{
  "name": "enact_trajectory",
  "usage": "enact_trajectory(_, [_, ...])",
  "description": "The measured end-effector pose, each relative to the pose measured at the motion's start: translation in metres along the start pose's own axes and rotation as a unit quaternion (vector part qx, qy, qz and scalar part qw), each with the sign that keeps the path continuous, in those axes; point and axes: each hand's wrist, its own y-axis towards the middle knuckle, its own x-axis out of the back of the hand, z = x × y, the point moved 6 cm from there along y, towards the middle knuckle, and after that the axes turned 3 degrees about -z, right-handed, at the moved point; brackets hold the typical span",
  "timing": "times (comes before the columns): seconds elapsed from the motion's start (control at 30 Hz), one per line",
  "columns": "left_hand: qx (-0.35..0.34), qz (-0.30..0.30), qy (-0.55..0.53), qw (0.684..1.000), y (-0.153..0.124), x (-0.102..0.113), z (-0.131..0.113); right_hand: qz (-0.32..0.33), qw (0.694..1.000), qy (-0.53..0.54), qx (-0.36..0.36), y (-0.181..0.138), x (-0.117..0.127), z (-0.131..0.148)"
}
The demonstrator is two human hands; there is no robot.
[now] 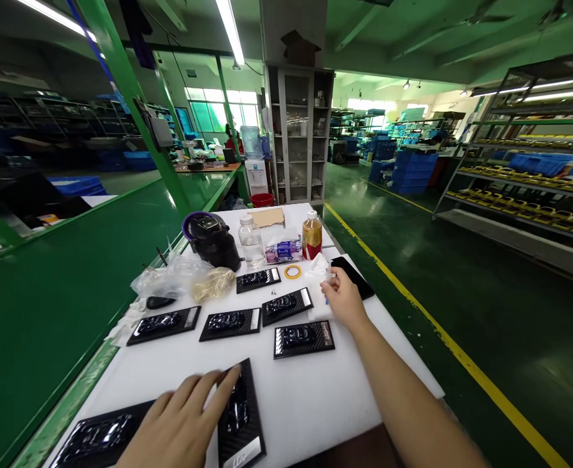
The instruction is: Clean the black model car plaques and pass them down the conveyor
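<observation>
Has the left hand [184, 416], with fingers slightly spread, over a model car [238, 413] on its black base [254, 403], at the near side of the white table [345, 390]. Has the right hand [345, 298], with fingers curled in, at the white tissue [318, 268], far right; cannot tell if pinching it. Shows another car [102, 432] near left, and five more farther off.

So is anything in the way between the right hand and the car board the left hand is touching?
Yes: another car board lies flat on the white table, between the right hand and the touched car board under the left hand's fingers. It looks low enough to reach over.
</observation>
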Motion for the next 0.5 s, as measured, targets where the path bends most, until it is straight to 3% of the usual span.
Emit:
enact_trajectory(0.1, [-0.114, 0.049, -0.038, 0.992, 0.018, 0.010, -0.017, -0.041, 0.998, 0.054, -0.002, 0.003, 0.006, -0.001])
enact_trajectory(0.17, [-0.138, 0.063, -0.063, 0.986, 0.025, 0.016, -0.025, -0.065, 0.995, 0.081, -0.002, 0.004, 0.011, 0.000])
enact_trajectory(0.3, [-0.092, -0.004, -0.068, 0.993, 0.029, 0.020, -0.020, -0.058, 0.995, 0.083, 0.003, 0.004, 0.013, 0.002])
enact_trajectory(0.5, [-0.010, -0.028, -0.129, 0.991, 0.017, -0.015, 0.008, -0.003, 1.000, 0.029, 0.011, -0.002, 0.007, 0.005])
